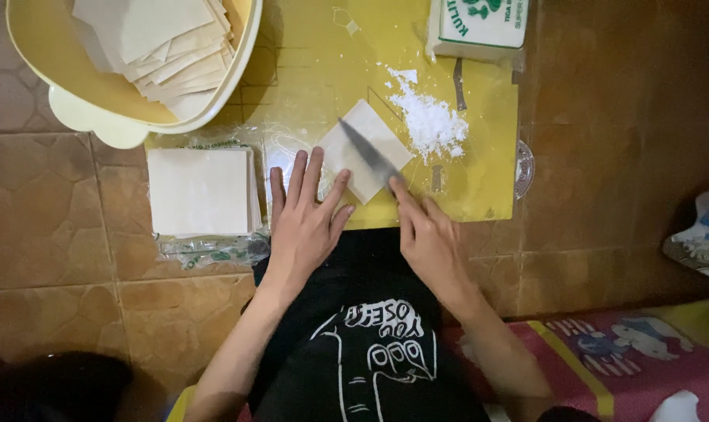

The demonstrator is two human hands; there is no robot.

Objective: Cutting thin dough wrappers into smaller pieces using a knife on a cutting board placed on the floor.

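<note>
brown tiled floor (50, 203), yellow mat (479, 133), yellow bowl (38, 55)

light: dim, warm, from above | shadows: dark lower corners | glare: faint on yellow mat (479, 156) | focus: slightly soft

A pale yellow basin (128, 117) sits at the top left on the brown tiled floor (50, 203), holding a loose heap of cut pastry sheets (167, 43). Just below it, a neat stack of square wrappers (200, 190) lies on its clear plastic packaging (214, 248). A small pile of white flour (430, 119) is scattered on the yellow mat (487, 156), and a white-and-green packet (479, 27) rests at the mat's top edge. A patterned pink and yellow mat (628, 352) covers the lower right corner. At the right edge lies what may be a crumpled plastic bag (702, 234).
</note>
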